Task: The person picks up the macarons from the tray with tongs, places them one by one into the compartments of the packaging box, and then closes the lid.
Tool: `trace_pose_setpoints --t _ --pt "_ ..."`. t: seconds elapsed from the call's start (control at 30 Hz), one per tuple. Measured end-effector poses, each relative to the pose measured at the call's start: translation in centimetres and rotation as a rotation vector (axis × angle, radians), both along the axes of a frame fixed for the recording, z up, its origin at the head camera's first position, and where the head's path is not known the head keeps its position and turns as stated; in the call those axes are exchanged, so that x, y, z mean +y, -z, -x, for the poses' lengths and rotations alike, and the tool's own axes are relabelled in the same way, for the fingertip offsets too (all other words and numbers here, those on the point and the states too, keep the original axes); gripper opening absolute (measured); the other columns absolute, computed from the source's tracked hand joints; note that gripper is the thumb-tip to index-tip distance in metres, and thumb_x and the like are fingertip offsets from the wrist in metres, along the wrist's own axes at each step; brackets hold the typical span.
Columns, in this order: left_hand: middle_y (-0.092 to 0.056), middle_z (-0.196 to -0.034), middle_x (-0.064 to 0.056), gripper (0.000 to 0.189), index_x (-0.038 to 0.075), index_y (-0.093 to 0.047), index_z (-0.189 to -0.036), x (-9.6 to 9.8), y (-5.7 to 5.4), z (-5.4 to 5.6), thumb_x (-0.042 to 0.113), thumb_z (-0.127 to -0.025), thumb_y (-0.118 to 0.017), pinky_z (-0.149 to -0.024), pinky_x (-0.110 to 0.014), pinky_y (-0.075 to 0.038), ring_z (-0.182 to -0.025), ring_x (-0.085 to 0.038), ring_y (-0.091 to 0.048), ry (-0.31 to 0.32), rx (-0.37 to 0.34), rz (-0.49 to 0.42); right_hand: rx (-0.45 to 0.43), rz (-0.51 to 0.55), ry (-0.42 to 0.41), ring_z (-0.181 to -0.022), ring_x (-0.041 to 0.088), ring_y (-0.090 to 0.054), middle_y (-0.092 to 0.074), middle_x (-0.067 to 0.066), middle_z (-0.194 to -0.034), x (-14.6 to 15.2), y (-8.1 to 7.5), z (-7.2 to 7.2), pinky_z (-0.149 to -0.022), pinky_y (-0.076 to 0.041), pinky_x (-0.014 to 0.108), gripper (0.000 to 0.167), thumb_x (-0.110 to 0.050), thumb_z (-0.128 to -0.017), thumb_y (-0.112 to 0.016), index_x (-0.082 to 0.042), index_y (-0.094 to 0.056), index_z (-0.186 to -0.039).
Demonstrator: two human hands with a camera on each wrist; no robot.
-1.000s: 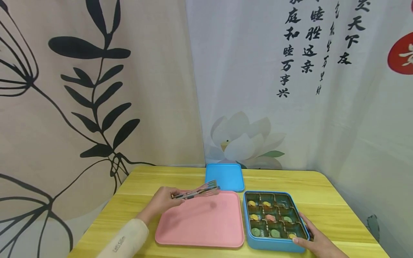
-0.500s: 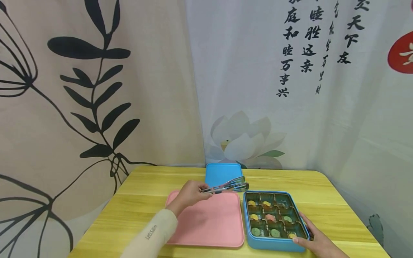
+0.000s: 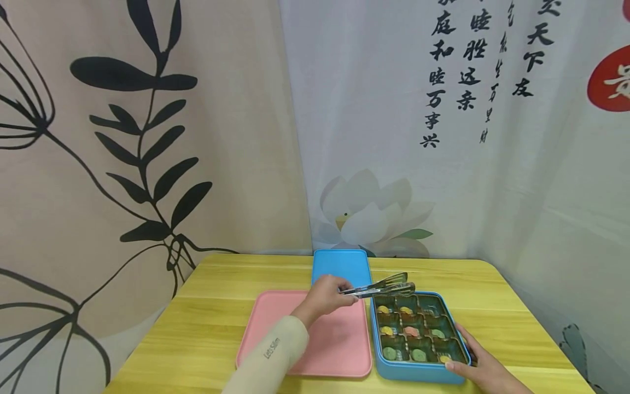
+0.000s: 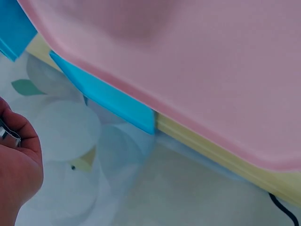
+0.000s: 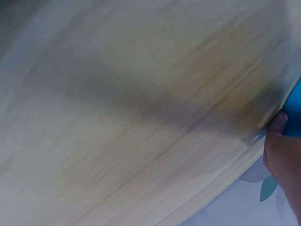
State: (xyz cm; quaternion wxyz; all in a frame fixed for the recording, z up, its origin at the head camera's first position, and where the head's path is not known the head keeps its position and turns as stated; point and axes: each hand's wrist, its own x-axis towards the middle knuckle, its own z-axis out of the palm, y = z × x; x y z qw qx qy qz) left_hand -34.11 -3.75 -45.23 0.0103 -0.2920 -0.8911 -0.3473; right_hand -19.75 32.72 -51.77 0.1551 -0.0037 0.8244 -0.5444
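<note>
My left hand [image 3: 327,295] holds metal food tongs [image 3: 379,287] by the handle end. The tongs point right, their tips apart above the far left part of a blue box [image 3: 418,374]. A dark insert divides the box into several compartments, with small yellow, green and pink pieces in them; their exact kind is too small to tell. At the box's front right corner, my right hand [image 3: 484,371] grips its side, thumb at the front rim. In the left wrist view the tongs' metal end [image 4: 10,136] shows inside the curled hand. The right wrist view shows fingers on the blue wall [image 5: 294,115].
Left of the box lies a pink tray [image 3: 339,350], under my left forearm. Behind the tray is a flat blue lid [image 3: 340,267]. Everything rests on a yellow wood-grain table [image 3: 206,317]. Printed curtains [image 3: 246,137] hang right behind the table's back edge.
My left hand has carried the tongs to the right, from over the pink tray to over the box's far left edge. My right hand and the box have stayed in place.
</note>
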Motion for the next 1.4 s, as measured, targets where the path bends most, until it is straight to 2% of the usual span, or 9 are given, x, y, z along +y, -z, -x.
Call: trace_pose_setpoints --t 0.1,0.3,0.53,0.73,0.93,1.0,1.2,1.4 --pt "-0.064 -0.075 0.015 0.012 0.019 -0.077 -0.088 1.6 0.0 -0.2 0.028 -0.083 -0.080 -0.059 -0.024 -0.045 -0.066 -0.004 -0.053 0.008 0.004 0.026 -0.003 -0.005 0.016 -0.122 0.053 -0.047 -0.009 0.048 -0.147 -0.1 -0.1 -0.1 -0.093 -0.046 0.057 0.092 -0.029 -0.101 -0.058 0.002 0.010 -0.154" --pt "-0.066 -0.076 0.014 0.017 0.016 -0.077 -0.093 4.2 0.3 -0.5 0.030 -0.084 -0.078 -0.060 -0.022 -0.045 -0.064 -0.002 -0.052 0.052 0.056 0.073 -0.001 -0.031 0.032 -0.124 0.056 -0.044 -0.009 0.048 -0.148 -0.4 -0.1 -0.2 -0.094 -0.045 0.058 0.092 -0.030 -0.100 -0.059 0.002 0.008 -0.155" --pt "-0.071 -0.088 0.010 0.022 0.016 -0.077 -0.100 5.7 0.9 -0.6 0.032 -0.084 -0.078 -0.067 -0.021 -0.049 -0.073 0.000 -0.059 0.046 0.067 0.110 -0.001 -0.075 0.032 -0.129 0.061 -0.034 -0.006 0.046 -0.150 -0.6 -0.2 0.0 -0.095 -0.041 0.063 0.092 -0.032 -0.100 -0.060 0.001 0.006 -0.156" --pt "-0.069 -0.085 0.011 0.020 0.017 -0.076 -0.096 5.7 1.1 -0.5 0.034 -0.084 -0.078 -0.065 -0.023 -0.047 -0.070 -0.002 -0.055 0.029 0.068 0.116 -0.003 -0.089 0.042 -0.127 0.059 -0.039 -0.010 0.045 -0.150 -0.6 -0.3 0.0 -0.095 -0.041 0.063 0.092 -0.034 -0.100 -0.059 0.001 0.005 -0.156" --pt "-0.065 -0.077 0.012 0.018 0.017 -0.075 -0.090 5.4 1.0 -0.4 0.032 -0.081 -0.078 -0.061 -0.022 -0.044 -0.065 -0.004 -0.050 0.021 0.087 0.093 0.002 -0.056 0.030 -0.125 0.056 -0.043 -0.009 0.046 -0.149 -0.5 -0.3 -0.1 -0.095 -0.043 0.060 0.092 -0.031 -0.100 -0.059 0.001 0.007 -0.155" --pt "-0.066 -0.077 0.011 0.018 0.017 -0.075 -0.091 5.2 0.9 -0.3 0.033 -0.082 -0.077 -0.061 -0.022 -0.044 -0.065 -0.005 -0.050 0.016 0.080 0.087 0.003 -0.051 0.032 -0.125 0.056 -0.044 -0.009 0.046 -0.149 -0.4 -0.2 -0.1 -0.094 -0.044 0.059 0.092 -0.030 -0.100 -0.059 0.001 0.008 -0.155" --pt "-0.071 -0.092 0.008 0.026 0.016 -0.077 -0.101 4.1 0.5 -0.3 0.036 -0.084 -0.078 -0.067 -0.025 -0.049 -0.077 -0.005 -0.059 -0.014 0.059 0.070 0.004 -0.066 0.046 -0.125 0.054 -0.045 -0.011 0.046 -0.148 -0.3 -0.1 -0.2 -0.095 -0.044 0.058 0.093 -0.031 -0.100 -0.060 0.001 0.007 -0.155" --pt "-0.066 -0.081 0.013 0.018 0.018 -0.076 -0.094 2.5 0.0 0.0 0.033 -0.085 -0.078 -0.063 -0.027 -0.047 -0.070 -0.007 -0.055 -0.057 0.002 0.029 0.001 -0.046 0.047 -0.122 0.052 -0.048 -0.012 0.047 -0.148 -0.4 -0.1 -0.2 -0.094 -0.046 0.056 0.094 -0.031 -0.099 -0.061 0.002 0.007 -0.155"
